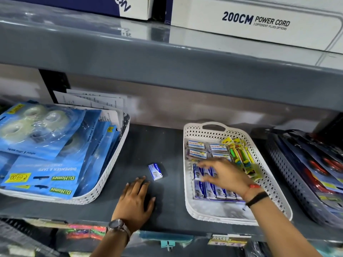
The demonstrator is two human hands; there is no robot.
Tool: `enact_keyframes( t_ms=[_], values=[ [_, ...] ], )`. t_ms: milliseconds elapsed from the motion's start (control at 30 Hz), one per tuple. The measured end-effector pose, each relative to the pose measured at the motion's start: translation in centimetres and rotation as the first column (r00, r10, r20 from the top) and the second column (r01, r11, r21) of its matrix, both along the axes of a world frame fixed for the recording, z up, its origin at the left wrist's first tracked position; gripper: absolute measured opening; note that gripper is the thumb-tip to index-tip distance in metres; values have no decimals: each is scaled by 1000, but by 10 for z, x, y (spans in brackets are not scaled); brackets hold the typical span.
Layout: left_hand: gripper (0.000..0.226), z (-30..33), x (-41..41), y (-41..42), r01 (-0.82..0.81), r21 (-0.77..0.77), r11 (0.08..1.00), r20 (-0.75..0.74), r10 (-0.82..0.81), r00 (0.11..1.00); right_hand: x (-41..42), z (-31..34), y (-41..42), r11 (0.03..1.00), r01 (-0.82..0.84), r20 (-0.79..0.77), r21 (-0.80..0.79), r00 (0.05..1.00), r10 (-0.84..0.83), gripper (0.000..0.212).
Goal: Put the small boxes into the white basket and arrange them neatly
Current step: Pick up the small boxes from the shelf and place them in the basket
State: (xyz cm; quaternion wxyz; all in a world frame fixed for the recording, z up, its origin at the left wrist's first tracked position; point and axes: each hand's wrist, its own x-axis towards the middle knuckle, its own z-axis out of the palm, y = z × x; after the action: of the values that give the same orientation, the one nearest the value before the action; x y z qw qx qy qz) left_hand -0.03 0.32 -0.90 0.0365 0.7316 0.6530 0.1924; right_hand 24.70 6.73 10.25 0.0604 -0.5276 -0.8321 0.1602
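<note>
One small blue-and-white box (155, 171) lies loose on the dark shelf, just beyond my left hand (135, 201). That hand rests flat on the shelf, fingers spread, holding nothing. The white basket (191, 204) stands to the right. Inside it, several small blue boxes (209, 191) stand in rows. My right hand (222, 175) hovers over the upper row with fingers apart, blurred, touching or just above the boxes; it hides part of them.
The basket's far end holds clear cases with blue labels (196, 145) and yellow packs (241, 154). A larger white basket of blue tape packs (46, 154) stands at the left. A dark basket (297, 180) sits at the right. A grey shelf (167, 58) hangs overhead.
</note>
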Motion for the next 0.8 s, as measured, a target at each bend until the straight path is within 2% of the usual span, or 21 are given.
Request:
enact_keyframes(
  t_ms=[67, 133, 200, 267, 367, 533, 700, 800],
  values=[
    [45, -1, 0, 0, -3, -25, 1000, 24, 3, 1000, -32, 11, 10, 982, -54, -98, 181, 993, 72, 26],
    [47, -1, 1, 0, 4, -37, 999, 28, -3, 1000, -67, 12, 23, 950, -174, -23, 259, 982, 186, 26],
    [46, -2, 0, -1, 8, -28, 1000, 9, -8, 1000, -97, 2, 38, 938, -305, 155, 164, 947, 281, 41],
    [46, -2, 0, -1, 5, -31, 1000, 16, -4, 1000, -115, -11, 50, 930, -366, 315, 25, 886, 340, 59],
    [45, -4, -1, 0, 0, -30, 1000, 17, 0, 1000, -126, -30, 60, 916, -397, 407, -60, 828, 386, 72],
    [47, -2, 0, 0, 9, 1, 1000, -32, -8, 999, -129, -47, 65, 924, -383, 382, -23, 850, 362, 56],
    [48, -6, -1, 1, 7, -10, 1000, 6, -7, 1000, -128, -48, 60, 933, -357, 343, 48, 883, 320, 47],
    [50, -9, -3, 2, 18, -32, 999, 30, -17, 999, -118, -20, 60, 957, -203, 174, 205, 970, 168, 49]
  ],
)
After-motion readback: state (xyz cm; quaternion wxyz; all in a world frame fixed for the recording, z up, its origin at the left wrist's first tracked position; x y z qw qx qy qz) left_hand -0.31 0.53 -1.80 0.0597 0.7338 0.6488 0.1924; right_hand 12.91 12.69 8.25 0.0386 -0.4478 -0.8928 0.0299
